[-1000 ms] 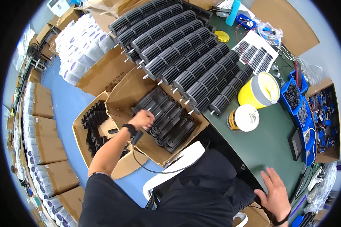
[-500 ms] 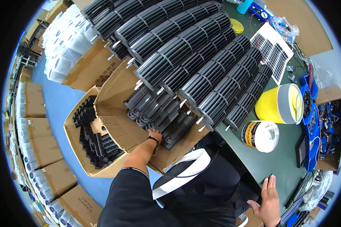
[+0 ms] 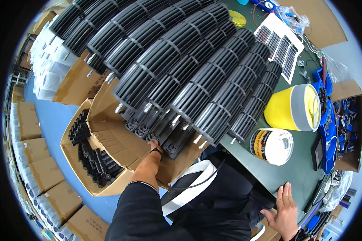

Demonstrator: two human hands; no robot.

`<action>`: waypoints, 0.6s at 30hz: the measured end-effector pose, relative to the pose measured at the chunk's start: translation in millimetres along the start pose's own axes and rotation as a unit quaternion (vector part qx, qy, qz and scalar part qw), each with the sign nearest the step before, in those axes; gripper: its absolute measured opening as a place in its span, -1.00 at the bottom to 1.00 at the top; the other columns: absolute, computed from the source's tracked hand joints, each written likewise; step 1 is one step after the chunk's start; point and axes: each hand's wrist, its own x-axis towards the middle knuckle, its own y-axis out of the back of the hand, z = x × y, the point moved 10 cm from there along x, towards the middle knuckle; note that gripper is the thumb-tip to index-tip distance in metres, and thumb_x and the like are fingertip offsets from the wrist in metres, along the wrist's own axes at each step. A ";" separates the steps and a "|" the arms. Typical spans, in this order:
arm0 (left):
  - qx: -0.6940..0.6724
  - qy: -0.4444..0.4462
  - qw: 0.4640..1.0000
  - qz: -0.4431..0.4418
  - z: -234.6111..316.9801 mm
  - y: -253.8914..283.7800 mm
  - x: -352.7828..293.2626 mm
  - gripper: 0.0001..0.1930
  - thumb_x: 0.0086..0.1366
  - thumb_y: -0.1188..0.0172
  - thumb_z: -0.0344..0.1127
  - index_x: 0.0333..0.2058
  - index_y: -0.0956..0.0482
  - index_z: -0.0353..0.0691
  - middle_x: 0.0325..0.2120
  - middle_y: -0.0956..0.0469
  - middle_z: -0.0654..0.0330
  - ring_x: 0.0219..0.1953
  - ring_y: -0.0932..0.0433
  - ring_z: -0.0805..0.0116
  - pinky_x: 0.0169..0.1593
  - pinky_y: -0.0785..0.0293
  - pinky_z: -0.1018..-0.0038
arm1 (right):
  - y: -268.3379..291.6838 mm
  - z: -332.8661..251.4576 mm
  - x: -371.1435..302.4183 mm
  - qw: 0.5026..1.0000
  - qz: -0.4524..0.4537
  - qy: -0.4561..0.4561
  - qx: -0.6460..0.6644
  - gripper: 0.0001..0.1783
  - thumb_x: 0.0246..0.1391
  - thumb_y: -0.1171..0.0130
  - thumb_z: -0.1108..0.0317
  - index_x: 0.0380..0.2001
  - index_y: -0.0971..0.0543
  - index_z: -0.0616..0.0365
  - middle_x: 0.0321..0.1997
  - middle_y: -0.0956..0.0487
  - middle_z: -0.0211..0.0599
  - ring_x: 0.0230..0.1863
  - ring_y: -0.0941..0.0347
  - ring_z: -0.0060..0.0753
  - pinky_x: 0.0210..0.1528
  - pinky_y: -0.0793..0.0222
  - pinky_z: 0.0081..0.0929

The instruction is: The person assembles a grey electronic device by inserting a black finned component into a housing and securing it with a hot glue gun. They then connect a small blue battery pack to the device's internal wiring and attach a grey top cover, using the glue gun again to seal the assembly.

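Reaching black parts, left hand, grip unclear; right hand spread; tub bears orange printed label

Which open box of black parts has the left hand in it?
The table-side box, holding long black parts, with the left hand inside. The outer box to its left, with smaller black parts, has no hand in it.

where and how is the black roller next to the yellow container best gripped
Probably around the black roller by its near end, from above and its right: the next roller lies close on its left, while green tabletop shows beside that end. The thin white pin there looks a poorer hold.
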 end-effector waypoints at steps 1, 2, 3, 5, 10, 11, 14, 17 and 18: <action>0.014 0.008 1.000 -0.005 1.3 -1.7 1.7 -0.51 0.55 0.02 -0.02 0.37 -0.50 0.11 0.45 -0.34 0.15 0.49 -0.05 -0.36 0.03 -0.33 -0.47 | -0.5 0.3 0.7 1.000 0.006 0.003 0.000 0.17 -0.02 -0.50 -0.09 0.32 -0.25 0.72 0.41 -0.19 0.77 0.48 -0.15 0.66 0.44 -0.26 0.12; 0.028 0.016 0.999 -0.010 2.2 -3.5 3.3 -0.49 0.55 0.03 -0.02 0.39 -0.48 0.09 0.45 -0.33 0.14 0.49 -0.05 -0.38 0.03 -0.33 -0.48 | -0.5 0.6 0.8 1.000 0.012 0.004 0.000 0.17 -0.02 -0.50 -0.10 0.33 -0.26 0.71 0.41 -0.20 0.76 0.49 -0.15 0.65 0.43 -0.27 0.12; 0.017 0.018 1.000 -0.004 5.0 -7.4 8.3 -0.49 0.53 0.00 0.00 0.37 -0.50 0.09 0.43 -0.35 0.16 0.48 -0.08 -0.35 0.06 -0.32 -0.47 | 2.0 0.2 1.8 1.000 0.015 0.004 -0.003 0.17 -0.03 -0.50 -0.10 0.33 -0.26 0.70 0.42 -0.20 0.74 0.48 -0.16 0.64 0.42 -0.28 0.12; -0.002 0.025 1.000 0.010 6.7 -19.2 29.4 -0.48 0.48 -0.07 0.03 0.35 -0.52 0.10 0.40 -0.40 0.20 0.46 -0.14 -0.28 0.10 -0.31 -0.45 | 6.9 -2.2 1.5 1.000 0.023 0.003 -0.004 0.16 -0.04 -0.51 -0.09 0.33 -0.27 0.67 0.42 -0.21 0.71 0.48 -0.17 0.63 0.41 -0.30 0.12; -0.022 -0.032 0.998 0.039 23.3 -19.0 54.8 -0.56 0.49 -0.03 -0.11 0.27 -0.60 0.08 0.25 -0.58 0.27 0.36 -0.38 -0.05 0.14 -0.33 -0.28 | 6.4 2.1 1.5 0.999 0.043 0.008 -0.009 0.13 -0.04 -0.51 -0.08 0.34 -0.29 0.61 0.43 -0.23 0.66 0.47 -0.20 0.61 0.37 -0.33 0.14; -0.018 -0.048 0.998 0.041 21.2 -20.0 58.6 -0.58 0.50 -0.02 -0.17 0.26 -0.61 0.07 0.22 -0.62 0.27 0.34 -0.43 -0.02 0.12 -0.35 -0.24 | 4.0 5.2 1.3 0.999 0.048 0.008 -0.008 0.13 -0.04 -0.51 -0.08 0.34 -0.30 0.60 0.43 -0.23 0.66 0.47 -0.20 0.61 0.36 -0.33 0.14; -0.014 -0.113 0.982 0.152 11.1 72.1 -19.4 -0.59 0.50 0.02 -0.23 0.22 -0.64 0.09 0.20 -0.64 0.28 0.34 -0.45 0.04 0.10 -0.36 -0.19 | -1.7 6.5 -9.2 0.998 0.060 -0.019 0.024 0.10 -0.05 -0.51 -0.07 0.31 -0.34 0.64 0.42 -0.23 0.70 0.47 -0.18 0.67 0.38 -0.30 0.19; -0.155 -0.174 0.961 0.146 -26.7 113.0 -67.0 -0.61 0.32 -0.28 -0.17 0.13 -0.68 0.07 0.04 -0.70 0.13 0.22 -0.57 0.04 0.06 -0.50 0.06 | 6.4 5.3 -7.9 0.995 0.095 0.006 0.011 0.12 -0.07 -0.53 -0.06 0.33 -0.32 0.59 0.42 -0.26 0.62 0.46 -0.21 0.59 0.38 -0.32 0.15; -0.227 -0.205 0.942 0.137 -46.2 141.6 -92.7 -0.59 0.27 -0.35 -0.16 0.10 -0.68 0.06 -0.01 -0.71 0.10 0.18 -0.60 0.04 0.05 -0.52 0.12 | 6.5 7.6 -9.4 0.994 0.103 0.006 0.022 0.10 -0.07 -0.52 -0.05 0.32 -0.33 0.59 0.41 -0.27 0.63 0.46 -0.22 0.60 0.38 -0.31 0.16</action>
